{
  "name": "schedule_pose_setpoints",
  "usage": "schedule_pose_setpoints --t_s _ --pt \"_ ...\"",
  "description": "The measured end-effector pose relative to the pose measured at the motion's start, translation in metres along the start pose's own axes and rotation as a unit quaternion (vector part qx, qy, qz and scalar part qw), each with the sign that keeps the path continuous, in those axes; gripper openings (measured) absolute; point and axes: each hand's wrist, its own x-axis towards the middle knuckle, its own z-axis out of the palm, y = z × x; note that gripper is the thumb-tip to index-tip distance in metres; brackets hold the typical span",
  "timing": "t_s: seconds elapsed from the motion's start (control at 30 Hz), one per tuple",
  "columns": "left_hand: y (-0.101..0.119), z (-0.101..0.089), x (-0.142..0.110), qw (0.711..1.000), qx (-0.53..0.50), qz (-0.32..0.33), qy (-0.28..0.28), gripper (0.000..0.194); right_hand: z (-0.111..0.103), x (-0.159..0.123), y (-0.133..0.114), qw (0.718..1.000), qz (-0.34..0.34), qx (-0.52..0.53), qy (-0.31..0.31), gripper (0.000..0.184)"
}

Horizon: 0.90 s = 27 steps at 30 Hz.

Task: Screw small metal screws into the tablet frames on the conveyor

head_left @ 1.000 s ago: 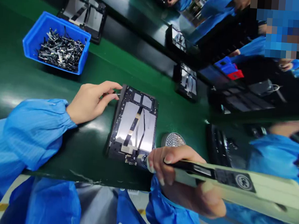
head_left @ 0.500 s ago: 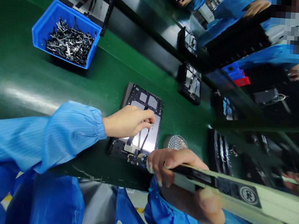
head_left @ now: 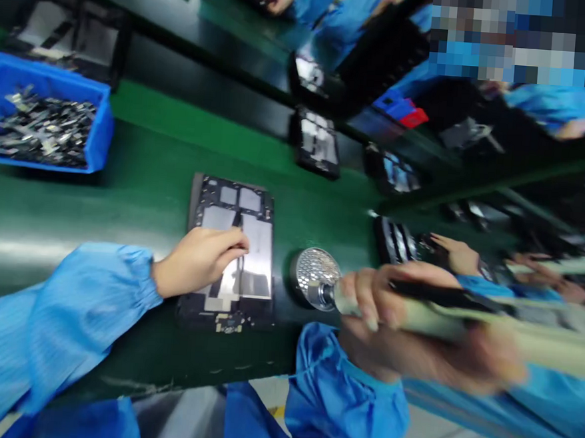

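— Lying where, the open tablet [head_left: 231, 248]?
— Near the bench [head_left: 142, 148] front edge, under the left hand [head_left: 197, 261], fingers curled, pressing its middle.
— And the right hand [head_left: 390, 319]?
— Gripping the electric screwdriver [head_left: 466, 318] just right of it, tip over the round screw dish [head_left: 313, 274].

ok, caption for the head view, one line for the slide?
Left hand on an open tablet; right hand holds a screwdriver at a round screw dish.

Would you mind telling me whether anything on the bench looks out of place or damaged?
Nothing stands out. The opened tablet lies flat under the left hand, and the metal parts stay inside the blue bin.
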Motion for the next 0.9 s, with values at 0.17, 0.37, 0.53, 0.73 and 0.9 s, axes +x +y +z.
schedule_pose_setpoints --t_s 0.17,0.37,0.53,0.73,0.9 --pt "-0.001 -0.008 0.0 0.995 -0.073 0.042 0.05 0.018 -0.031 0.026 0.032 0.993 -0.063 -0.011 0.103 0.037" --pt "-0.003 -0.013 -0.003 0.997 -0.069 0.032 0.033 0.014 -0.034 0.022 0.051 0.993 -0.039 0.0 0.109 0.032" --pt "-0.002 -0.016 -0.003 0.998 -0.053 0.029 0.027 0.013 -0.031 0.024 0.058 0.99 -0.025 0.0 0.142 0.032" --pt "0.004 -0.019 0.001 0.999 -0.038 0.026 0.025 0.011 -0.03 0.03 0.06 0.985 -0.014 -0.008 0.169 0.034" --pt "0.003 -0.02 0.001 0.999 -0.035 0.008 0.024 0.009 -0.029 0.029 0.059 0.986 0.001 -0.008 0.165 0.037"
